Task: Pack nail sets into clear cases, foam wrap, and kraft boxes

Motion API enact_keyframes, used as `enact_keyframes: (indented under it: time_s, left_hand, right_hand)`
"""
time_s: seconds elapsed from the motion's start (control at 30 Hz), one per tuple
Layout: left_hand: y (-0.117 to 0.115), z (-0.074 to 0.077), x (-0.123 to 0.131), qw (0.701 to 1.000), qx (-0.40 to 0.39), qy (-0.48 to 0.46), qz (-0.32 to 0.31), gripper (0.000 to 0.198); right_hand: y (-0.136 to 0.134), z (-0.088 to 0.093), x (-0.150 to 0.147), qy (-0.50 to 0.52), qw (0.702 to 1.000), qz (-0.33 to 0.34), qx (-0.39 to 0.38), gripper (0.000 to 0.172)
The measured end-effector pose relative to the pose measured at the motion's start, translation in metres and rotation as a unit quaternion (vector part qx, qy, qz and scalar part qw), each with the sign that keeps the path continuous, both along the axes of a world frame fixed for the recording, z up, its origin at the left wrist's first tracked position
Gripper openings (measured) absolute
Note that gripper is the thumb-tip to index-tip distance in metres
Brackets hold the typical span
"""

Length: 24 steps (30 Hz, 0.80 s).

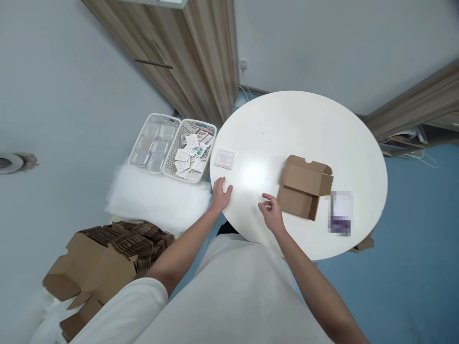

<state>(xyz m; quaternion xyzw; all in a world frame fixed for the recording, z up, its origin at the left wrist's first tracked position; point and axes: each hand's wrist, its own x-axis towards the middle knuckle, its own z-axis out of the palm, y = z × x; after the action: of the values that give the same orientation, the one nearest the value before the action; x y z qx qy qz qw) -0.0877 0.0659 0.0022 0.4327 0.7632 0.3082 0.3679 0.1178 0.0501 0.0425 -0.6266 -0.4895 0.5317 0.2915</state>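
My left hand [221, 193] hovers at the near left edge of the round white table [297, 124], its thumb and fingers apart and nothing in them. Just beyond it lies a small flat clear packet [225, 159]. My right hand [272, 212] is over the table's near side, loosely curled with a gap between thumb and fingers; I see nothing held. To its right a brown cardboard box [303, 174] lies with its lid partly raised, the inside partly showing. Neither hand touches the packet or the box.
A blurred-out white and purple item [340, 212] lies right of the box. Left of the table stand a basket of small printed packets [190, 150] and a basket of clear plastic cases [154, 143]. White sheets [158, 196] and folded cardboard boxes [96, 263] are stacked nearer me.
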Motion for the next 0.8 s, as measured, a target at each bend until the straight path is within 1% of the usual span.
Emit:
enact_keyframes:
  time_s: [0.1, 0.2, 0.3, 0.4, 0.47, 0.57, 0.67, 0.8]
  left_hand:
    - [0.020, 0.002, -0.027, 0.999, 0.021, 0.034, -0.019, 0.055]
    - [0.042, 0.004, -0.042, 0.996, 0.048, 0.051, -0.060, 0.062]
    - [0.063, 0.004, -0.050, 0.996, 0.012, 0.038, -0.075, 0.071]
    - [0.077, 0.002, -0.057, 0.996, -0.040, 0.008, -0.076, 0.072]
    - [0.082, 0.001, -0.061, 0.995, -0.070, -0.009, -0.076, 0.069]
    - [0.084, 0.000, -0.064, 0.992, -0.102, -0.015, -0.076, 0.065]
    - [0.083, -0.001, -0.064, 0.990, -0.107, -0.009, -0.089, 0.062]
    - [0.082, -0.005, -0.062, 0.990, -0.092, 0.000, -0.109, 0.057]
  right_hand:
    - [0.018, -0.006, -0.039, 0.000, 0.999, 0.019, -0.046, 0.044]
    - [0.039, -0.012, -0.072, -0.014, 0.997, 0.030, -0.064, 0.046]
    - [0.063, -0.019, -0.098, -0.020, 0.997, 0.024, -0.069, 0.053]
    - [0.085, -0.026, -0.115, -0.005, 0.997, -0.005, -0.082, 0.059]
    - [0.096, -0.031, -0.123, 0.014, 0.995, -0.021, -0.096, 0.062]
    - [0.105, -0.039, -0.131, 0.034, 0.993, -0.036, -0.108, 0.063]
    - [0.109, -0.044, -0.139, 0.037, 0.993, -0.044, -0.105, 0.064]
    - [0.113, -0.045, -0.150, 0.029, 0.994, -0.053, -0.095, 0.068]
